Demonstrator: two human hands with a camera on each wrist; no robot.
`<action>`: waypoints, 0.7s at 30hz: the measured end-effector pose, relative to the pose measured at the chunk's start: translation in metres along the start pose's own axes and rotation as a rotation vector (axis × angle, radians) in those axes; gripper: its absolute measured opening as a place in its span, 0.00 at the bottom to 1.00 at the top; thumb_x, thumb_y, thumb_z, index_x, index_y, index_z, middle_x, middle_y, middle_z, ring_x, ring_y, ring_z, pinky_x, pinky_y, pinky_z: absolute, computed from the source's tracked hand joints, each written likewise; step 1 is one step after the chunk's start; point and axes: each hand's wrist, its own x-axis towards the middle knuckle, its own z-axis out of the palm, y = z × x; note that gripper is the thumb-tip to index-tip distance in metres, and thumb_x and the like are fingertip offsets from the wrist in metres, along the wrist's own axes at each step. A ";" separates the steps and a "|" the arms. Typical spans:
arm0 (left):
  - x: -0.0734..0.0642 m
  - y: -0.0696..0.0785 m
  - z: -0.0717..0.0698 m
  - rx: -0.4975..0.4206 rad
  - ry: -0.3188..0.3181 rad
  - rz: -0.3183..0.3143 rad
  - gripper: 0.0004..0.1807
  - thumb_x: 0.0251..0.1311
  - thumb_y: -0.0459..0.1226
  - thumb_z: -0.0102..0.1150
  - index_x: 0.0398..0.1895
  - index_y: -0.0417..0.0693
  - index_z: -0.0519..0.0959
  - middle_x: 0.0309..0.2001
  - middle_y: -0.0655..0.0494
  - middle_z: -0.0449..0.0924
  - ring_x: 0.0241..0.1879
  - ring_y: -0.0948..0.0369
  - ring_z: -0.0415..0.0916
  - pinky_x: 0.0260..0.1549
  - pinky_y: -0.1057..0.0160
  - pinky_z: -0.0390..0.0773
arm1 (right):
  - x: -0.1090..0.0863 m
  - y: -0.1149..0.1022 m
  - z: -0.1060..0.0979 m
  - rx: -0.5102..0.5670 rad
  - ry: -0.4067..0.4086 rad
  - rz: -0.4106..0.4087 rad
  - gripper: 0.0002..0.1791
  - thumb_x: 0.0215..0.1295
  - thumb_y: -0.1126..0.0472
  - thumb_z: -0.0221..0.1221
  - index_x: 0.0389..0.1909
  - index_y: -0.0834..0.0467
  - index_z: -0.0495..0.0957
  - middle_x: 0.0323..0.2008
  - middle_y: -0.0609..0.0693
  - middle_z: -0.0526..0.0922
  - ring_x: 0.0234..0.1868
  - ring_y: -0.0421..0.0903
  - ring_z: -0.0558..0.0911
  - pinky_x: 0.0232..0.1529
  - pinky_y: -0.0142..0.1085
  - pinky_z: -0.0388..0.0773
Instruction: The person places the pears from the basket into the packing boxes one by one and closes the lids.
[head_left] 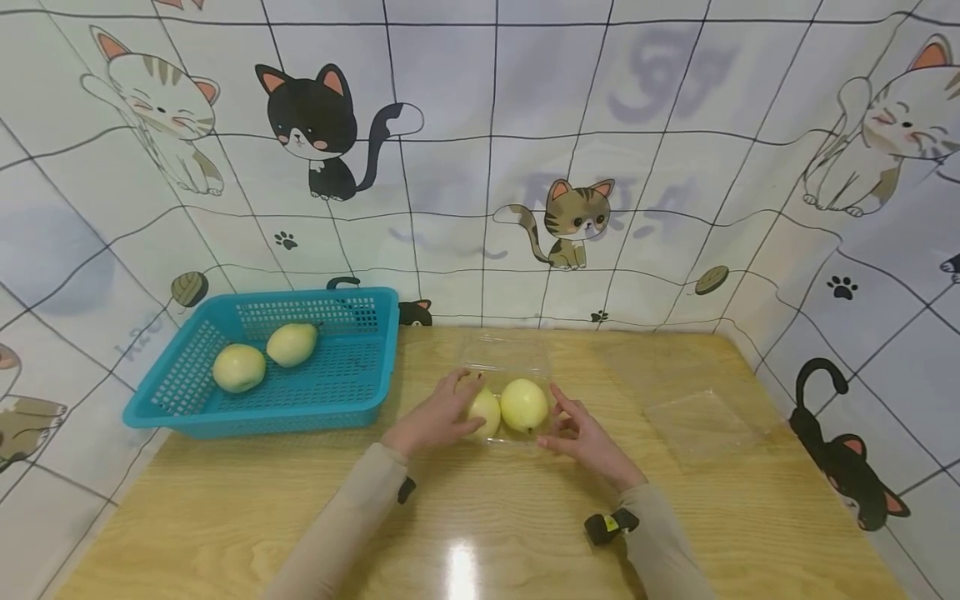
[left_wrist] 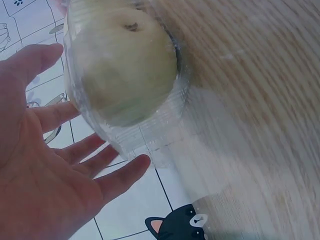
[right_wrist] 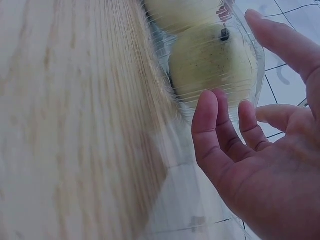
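Note:
A clear plastic clamshell box [head_left: 504,348] stands with its lid raised toward the wall. Inside it are two yellow-green pears, a left pear [head_left: 486,414] and a right pear [head_left: 524,406], side by side. At the box's left side is my left hand [head_left: 442,414], fingers spread; in the left wrist view its fingertips [left_wrist: 137,165] come up to the clear plastic. On the other side, my right hand [head_left: 588,439] has loosely bent fingers near the box wall. The right wrist view has its fingertips [right_wrist: 206,105] beside the plastic; contact is hard to tell.
A blue plastic basket [head_left: 330,392] stands at the left with two more pears, one pear [head_left: 239,367] in front and one pear [head_left: 292,344] behind. Another clear plastic box [head_left: 705,421] lies at the right on the wooden table [head_left: 465,517]. A cat-print wall covering [head_left: 457,167] encloses the back and sides.

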 end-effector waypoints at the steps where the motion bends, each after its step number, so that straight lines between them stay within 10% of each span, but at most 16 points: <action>1: 0.000 -0.001 0.000 0.004 0.010 0.010 0.36 0.66 0.43 0.59 0.72 0.40 0.58 0.70 0.35 0.50 0.68 0.43 0.52 0.61 0.46 0.64 | 0.000 0.001 -0.001 -0.002 -0.002 0.000 0.52 0.59 0.61 0.67 0.77 0.56 0.44 0.53 0.61 0.61 0.53 0.57 0.72 0.47 0.36 0.74; 21: -0.001 -0.009 -0.002 -0.142 0.112 -0.001 0.28 0.66 0.39 0.59 0.66 0.38 0.66 0.68 0.33 0.54 0.63 0.41 0.63 0.60 0.45 0.66 | 0.005 0.003 -0.008 -0.022 -0.036 0.001 0.51 0.60 0.60 0.67 0.77 0.54 0.44 0.53 0.61 0.61 0.53 0.56 0.70 0.54 0.47 0.71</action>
